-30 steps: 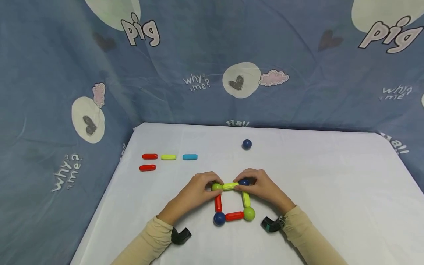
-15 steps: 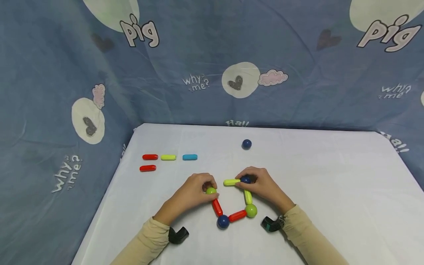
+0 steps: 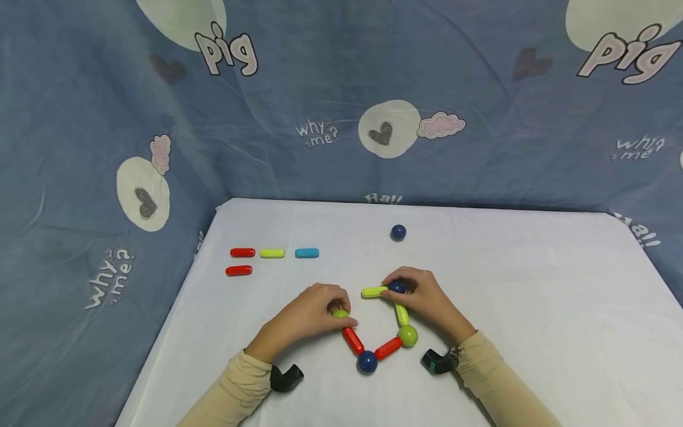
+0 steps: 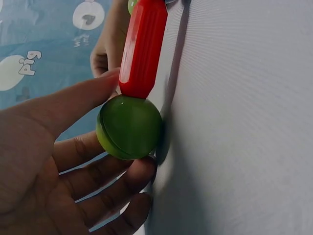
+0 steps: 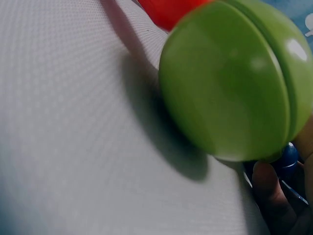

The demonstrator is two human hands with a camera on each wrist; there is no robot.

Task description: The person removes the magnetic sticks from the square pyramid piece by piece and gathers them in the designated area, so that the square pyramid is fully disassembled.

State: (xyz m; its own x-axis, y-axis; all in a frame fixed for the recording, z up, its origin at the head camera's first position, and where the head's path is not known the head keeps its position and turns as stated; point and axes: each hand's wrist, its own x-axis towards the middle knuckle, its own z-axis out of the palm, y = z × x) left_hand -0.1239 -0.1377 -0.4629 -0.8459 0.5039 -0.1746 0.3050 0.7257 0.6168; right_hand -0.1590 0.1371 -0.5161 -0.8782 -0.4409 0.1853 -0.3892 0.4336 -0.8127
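In the head view my left hand (image 3: 312, 311) holds a green ball (image 4: 129, 129) between thumb and curled fingers. A red rod (image 3: 353, 341) runs from that ball to a blue ball (image 3: 367, 362) at the front. From there a second red rod (image 3: 388, 349) leads to another green ball (image 3: 408, 336), then a yellow-green rod (image 3: 402, 315) goes up to a blue ball (image 3: 396, 286). My right hand (image 3: 424, 292) grips this blue ball, thumb and fingertips reaching onto the yellow-green rod (image 3: 372, 292) that points left. A gap separates that rod's free end from the left green ball.
Two red rods (image 3: 242, 252), a yellow-green rod (image 3: 273, 253) and a light blue rod (image 3: 306, 253) lie at the back left of the white table (image 3: 507, 267). A loose blue ball (image 3: 398, 232) sits near the back edge. Patterned blue cloth (image 3: 320, 166) hangs behind.
The closed four-sided loop has come apart at the upper left. My left hand moved slightly left and nearer with its green ball; the front blue ball shifted right and nearer.
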